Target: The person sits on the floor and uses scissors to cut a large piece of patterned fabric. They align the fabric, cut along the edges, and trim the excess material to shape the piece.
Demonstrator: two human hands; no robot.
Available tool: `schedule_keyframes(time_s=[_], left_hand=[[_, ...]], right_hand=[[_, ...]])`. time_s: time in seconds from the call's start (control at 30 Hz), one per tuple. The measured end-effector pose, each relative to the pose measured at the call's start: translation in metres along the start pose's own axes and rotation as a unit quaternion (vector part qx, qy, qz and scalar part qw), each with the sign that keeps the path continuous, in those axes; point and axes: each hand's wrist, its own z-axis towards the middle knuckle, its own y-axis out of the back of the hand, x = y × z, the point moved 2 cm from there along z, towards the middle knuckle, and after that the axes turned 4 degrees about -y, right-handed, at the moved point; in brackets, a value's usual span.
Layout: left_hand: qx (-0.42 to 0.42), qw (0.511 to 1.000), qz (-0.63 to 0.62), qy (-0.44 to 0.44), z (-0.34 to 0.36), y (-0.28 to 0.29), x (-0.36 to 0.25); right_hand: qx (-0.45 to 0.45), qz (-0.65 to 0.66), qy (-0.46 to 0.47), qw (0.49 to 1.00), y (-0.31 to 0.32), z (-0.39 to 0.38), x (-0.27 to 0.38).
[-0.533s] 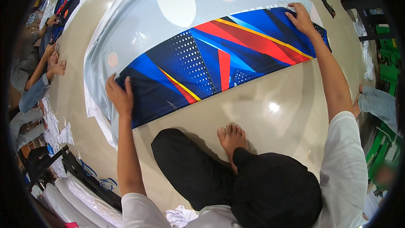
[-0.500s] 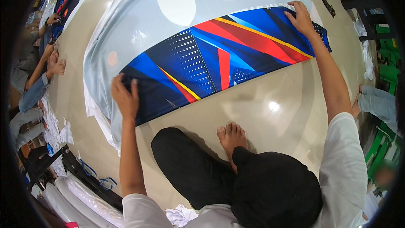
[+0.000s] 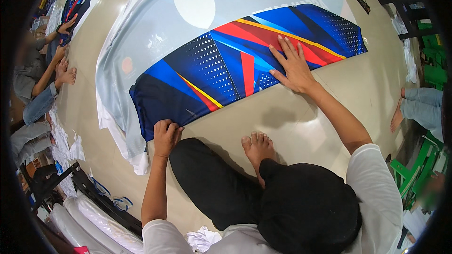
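Note:
A long strip of printed fabric [image 3: 263, 49] in blue, red, yellow and white dots lies across the floor in front of me. Beneath its far side spreads a larger pale grey cloth [image 3: 155, 23] with a white oval and round orange patches. My left hand [image 3: 167, 136] has its fingers curled in a pinch on the strip's near edge, at the left end. Toward the right half, my right hand [image 3: 295, 70] rests flat on the strip near its lower edge, fingers spread. The strip looks smooth, its right end lying flat.
White paper [image 3: 136, 162] shows under the grey cloth. My bare foot [image 3: 259, 153] is on the tiled floor. Another person [image 3: 40, 73] sits at the left with similar fabric. Plastic-wrapped rolls [image 3: 103, 221] lie lower left; green metal frames [image 3: 414, 164] stand right, near another person's leg [image 3: 421, 110].
My left hand has come nearer, from the strip's upper left to its near edge. My right hand has left the far right corner and moved left and nearer, onto the strip's lower part.

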Motion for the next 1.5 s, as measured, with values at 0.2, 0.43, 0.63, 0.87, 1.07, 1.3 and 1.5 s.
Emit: schedule_keyframes(time_s=[0.2, 0.43, 0.63, 0.87, 1.07, 1.3, 1.5], left_hand=[[-0.014, 1.000, 0.006, 0.018, 0.012, 0.008, -0.005], [0.010, 0.999, 0.019, 0.040, 0.000, 0.016, 0.006], [-0.063, 0.980, 0.052, 0.179, -0.007, 0.003, 0.010], [-0.010, 0.964, 0.082, 0.252, -0.011, -0.019, 0.014], [-0.011, 0.958, 0.092, 0.271, -0.007, -0.022, 0.011], [-0.014, 0.955, 0.088, 0.284, -0.010, -0.022, 0.009], [-0.021, 0.952, 0.076, 0.294, -0.009, -0.023, 0.003]], right_hand=[[0.002, -0.033, -0.026, 0.999, -0.013, -0.005, -0.003], [-0.001, -0.014, -0.024, 1.000, -0.014, -0.007, 0.006], [-0.011, -0.020, -0.032, 0.999, -0.017, -0.007, 0.008], [-0.011, -0.015, -0.028, 0.999, -0.016, -0.006, 0.011], [-0.010, -0.019, -0.031, 0.999, -0.016, -0.006, 0.010], [-0.002, -0.026, -0.035, 0.999, -0.016, -0.005, 0.009], [-0.014, -0.015, -0.033, 0.999, -0.014, -0.008, 0.007]])
